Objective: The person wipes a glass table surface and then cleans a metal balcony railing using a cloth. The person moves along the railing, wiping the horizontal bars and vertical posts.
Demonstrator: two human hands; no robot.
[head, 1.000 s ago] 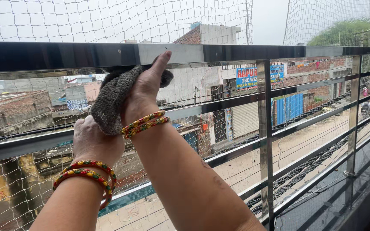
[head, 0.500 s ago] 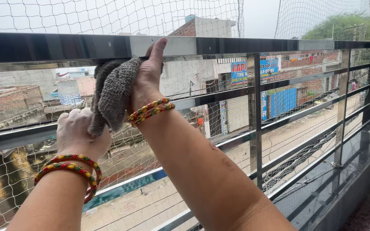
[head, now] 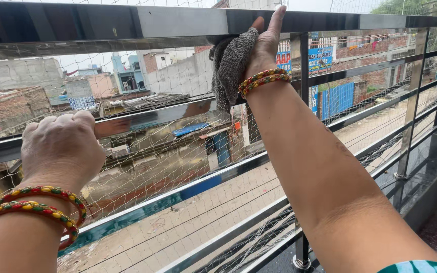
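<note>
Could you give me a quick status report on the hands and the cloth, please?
Right hand presses grey cloth against top rail. Left hand grips lower rail. Nothing in the way.

We found netting (head: 168, 167) closing every gap between the steel rails (head: 178, 108); only the near side stayed open to a hand.

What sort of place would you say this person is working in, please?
Most likely an upper-floor balcony over a street: a steel railing backed by safety netting, with rooftops and the road below. The right hand presses a cloth to the top rail.
</note>
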